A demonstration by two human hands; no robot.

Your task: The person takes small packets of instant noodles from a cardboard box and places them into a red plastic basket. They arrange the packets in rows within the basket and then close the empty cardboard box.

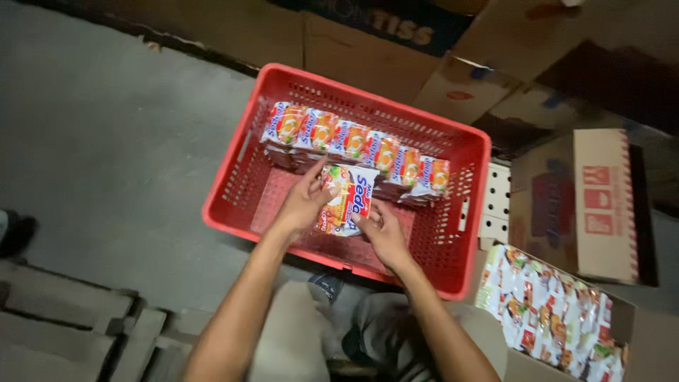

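Centre of frame: your left hand [305, 201] and right hand [382, 230] both close their fingers on one noodle packet [345, 200], held just above the floor of the red crate [233, 212]. Keep it upright and square to the row of packets [357, 145] behind. Grey concrete floor [106, 141] at left; cardboard boxes [601, 205] at right.
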